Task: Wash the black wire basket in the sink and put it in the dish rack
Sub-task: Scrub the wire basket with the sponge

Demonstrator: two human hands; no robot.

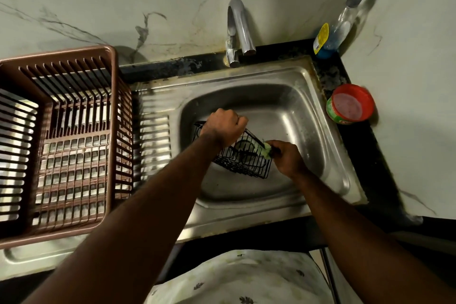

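Observation:
The black wire basket [243,161] sits tilted in the steel sink [291,106], over the drain. My left hand [223,126] grips its far top rim with curled fingers. My right hand [286,158] pinches a small green scrub pad [266,152] against the basket's right rim. The brown plastic dish rack [74,140] stands on the drainboard to the left, with nothing in it.
A chrome tap [238,29] curves over the sink's back edge, with no water running. A clear soap bottle [341,24] stands in the back right corner. A red-rimmed tub [350,103] sits on the black counter right of the sink. Marble walls enclose the back and right.

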